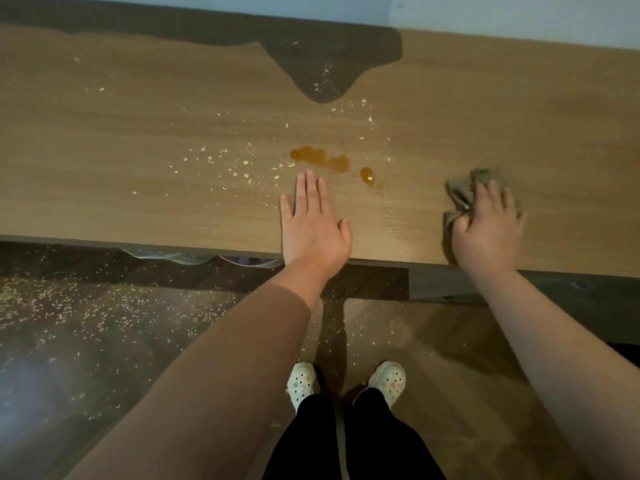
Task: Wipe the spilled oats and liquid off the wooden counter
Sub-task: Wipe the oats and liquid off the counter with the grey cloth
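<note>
The fingers (309, 190) of the left hand (313, 233) are held straight and close together and laid flat on the wooden counter (121, 209), with nothing gripped. Just beyond their tips and slightly to the right, the amber liquid (322, 158) is seen as a short chain of puddles, near the fingertips but not touched by them. A separate drop of it lies a little further right, between the two hands. The oats (242, 168) are scattered mostly to the left of those fingers and beyond them, with a thinner trail toward the back of the counter. The fingers of the right hand (488, 233) are curled over a crumpled grey-green cloth (462, 194), which is gripped and pressed onto the counter near its front edge, well to the right of the liquid. Both wrists are crossed over that front edge. More oats are strewn across the dark floor (69, 341) below to the left, and white clogs (302, 379) are seen between the forearms.
</note>
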